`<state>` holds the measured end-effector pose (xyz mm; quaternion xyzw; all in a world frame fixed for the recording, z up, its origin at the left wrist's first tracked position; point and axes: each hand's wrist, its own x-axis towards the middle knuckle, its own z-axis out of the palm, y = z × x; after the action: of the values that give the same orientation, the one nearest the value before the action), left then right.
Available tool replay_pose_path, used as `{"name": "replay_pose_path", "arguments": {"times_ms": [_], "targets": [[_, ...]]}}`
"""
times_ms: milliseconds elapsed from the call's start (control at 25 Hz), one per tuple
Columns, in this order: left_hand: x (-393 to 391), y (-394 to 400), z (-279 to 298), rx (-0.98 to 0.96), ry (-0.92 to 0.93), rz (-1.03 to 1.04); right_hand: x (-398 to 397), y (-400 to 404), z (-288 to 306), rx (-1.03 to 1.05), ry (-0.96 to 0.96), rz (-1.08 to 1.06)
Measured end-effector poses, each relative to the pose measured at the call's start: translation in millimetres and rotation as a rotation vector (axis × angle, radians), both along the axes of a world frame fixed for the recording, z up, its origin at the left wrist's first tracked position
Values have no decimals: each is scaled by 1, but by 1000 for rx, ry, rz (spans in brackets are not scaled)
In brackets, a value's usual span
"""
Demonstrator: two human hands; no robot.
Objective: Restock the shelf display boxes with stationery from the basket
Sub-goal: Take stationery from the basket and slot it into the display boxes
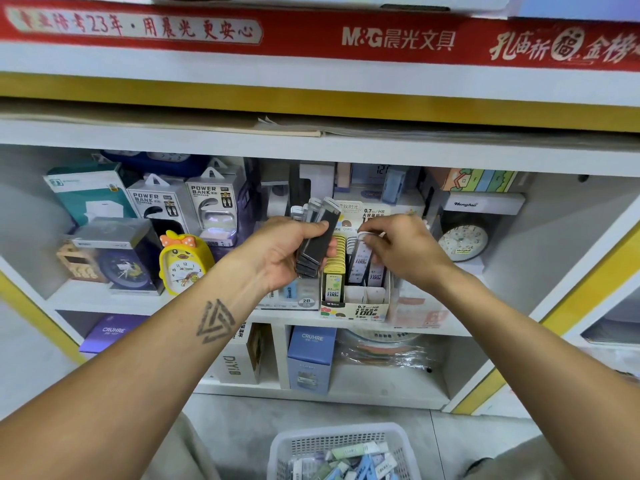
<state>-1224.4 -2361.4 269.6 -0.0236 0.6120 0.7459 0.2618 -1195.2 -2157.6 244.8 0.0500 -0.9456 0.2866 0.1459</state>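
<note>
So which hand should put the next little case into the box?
Probably the right hand: its fingers already pinch a case at the display box. The left hand is busy gripping the spare stack of cases.

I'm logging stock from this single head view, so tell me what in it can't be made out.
- Basket: cut off by the bottom edge, so the count of packs inside is unknown.
- Stack of dark lead cases: the left hand covers the middle; labels unreadable.
- Rear slots of the display box: hidden by the right hand; its grip on the lead case is unclear.
- Items at the back of the shelf: dim and blurred.
</note>
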Motion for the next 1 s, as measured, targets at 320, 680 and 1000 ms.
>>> {"name": "replay_pose_path", "arguments": {"times_ms": [320,680,1000], "targets": [[2,-3,0,10,13,-29,-2,-12,-5,431,135,-11],[5,1,-1,17,22,-79,-3,-25,17,-986,-208,-24],[-1,-2,3,23,-19,34,11,0,35,-914,-175,21]]}}
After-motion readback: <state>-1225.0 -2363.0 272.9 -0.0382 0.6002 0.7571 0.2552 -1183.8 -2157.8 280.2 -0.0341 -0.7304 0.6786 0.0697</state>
